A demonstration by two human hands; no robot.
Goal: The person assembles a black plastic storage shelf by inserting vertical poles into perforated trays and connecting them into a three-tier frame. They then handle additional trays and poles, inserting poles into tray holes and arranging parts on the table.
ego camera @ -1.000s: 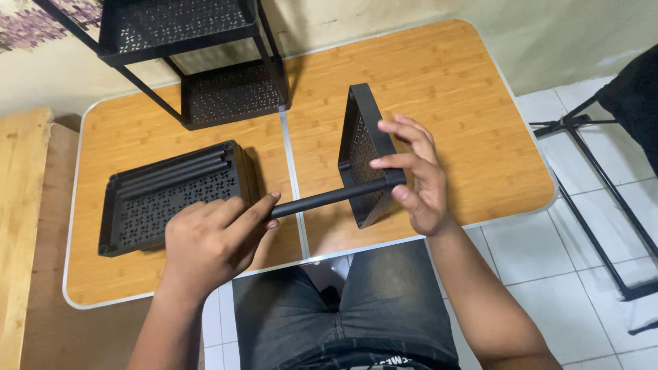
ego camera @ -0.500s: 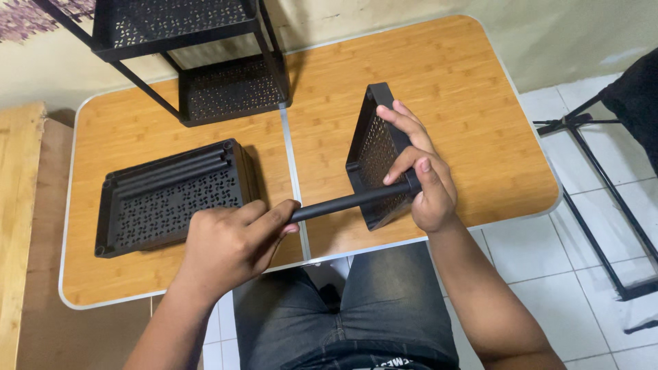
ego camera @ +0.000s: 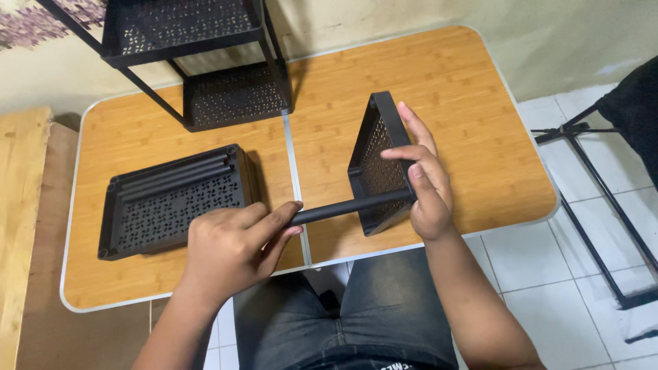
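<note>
1. Left hand [ego camera: 229, 250] grips one end of a black tube [ego camera: 349, 207].
2. Right hand [ego camera: 425, 181] clasps a tray [ego camera: 375, 161] held on edge over the table [ego camera: 466, 103], tube's far end at its corner.
3. Second tray [ego camera: 175, 199] lies flat, left; rack [ego camera: 205, 62] behind.

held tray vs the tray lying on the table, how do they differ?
Pose: the held tray stands on edge; the flat tray lies level on the table.
Contact: the right hand grips the held tray; no hand touches the flat tray.
Load: loose black tubes lie along the flat tray's far side; the held tray has one black rod at its corner, gripped by the left hand.
Shared: black, perforated, rectangular.
</note>
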